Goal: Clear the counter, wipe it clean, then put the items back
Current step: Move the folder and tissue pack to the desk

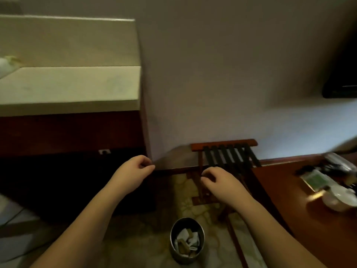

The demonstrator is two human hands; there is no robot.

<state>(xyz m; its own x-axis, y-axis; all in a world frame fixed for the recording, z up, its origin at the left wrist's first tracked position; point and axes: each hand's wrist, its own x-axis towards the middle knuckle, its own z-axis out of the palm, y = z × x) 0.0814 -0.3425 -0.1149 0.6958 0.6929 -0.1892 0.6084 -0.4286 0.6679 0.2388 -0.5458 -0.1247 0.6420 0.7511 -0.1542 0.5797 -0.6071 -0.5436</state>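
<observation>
Bin: round metal waste bin (187, 241), paper scraps being held inside, nearest on floor.
Left hand (133, 171): being held loosely curled, nothing gripped.
Right hand (220, 182): likewise loosely curled, nothing held.
Counter: pale stone countertop (73, 84), being shown bare, far left.

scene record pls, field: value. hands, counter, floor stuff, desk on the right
left hand: fingers loosely curled, holds nothing, in the air
right hand: fingers loosely curled, holds nothing, in front of the luggage rack
counter: pale top, upper left, bare in the part that shows
luggage rack: wooden frame, dark straps, against the wall
waste bin: metal, on the floor, crumpled paper inside
desk: reddish wood, right; white cups and blurred small items on it
</observation>
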